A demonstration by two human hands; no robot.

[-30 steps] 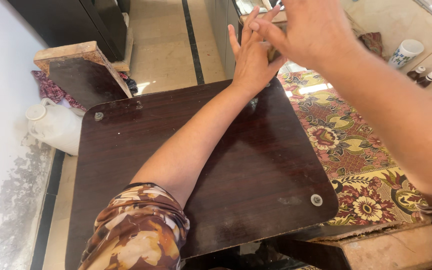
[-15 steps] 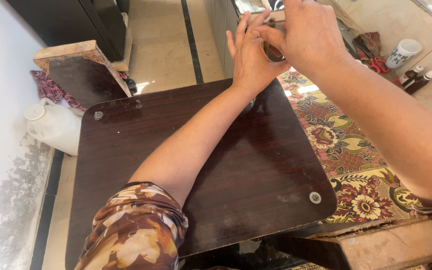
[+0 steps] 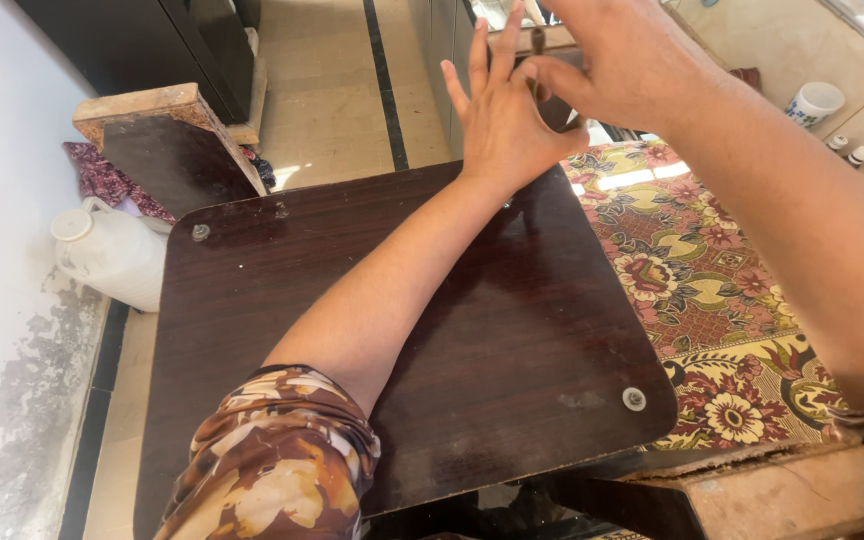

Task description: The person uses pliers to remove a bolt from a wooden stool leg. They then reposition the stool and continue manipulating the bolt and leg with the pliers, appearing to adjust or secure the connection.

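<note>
Both hands raised together past the far edge of a dark wooden tabletop (image 3: 472, 330). Left hand (image 3: 500, 120) open, fingers spread upward, palm toward the right hand (image 3: 617, 60), whose thumb and fingers pinch toward a small dark object (image 3: 537, 42) between the two; too hidden to tell what it is or whether firmly clamped. Right of the hands, a white cup (image 3: 814, 103), contents not visible, and two small capped bottles (image 3: 849, 150). Far left and nearer than the hands, a white capped jug (image 3: 112, 255), contents unseen. Below the right forearm, a floral rug (image 3: 712, 300).
</note>
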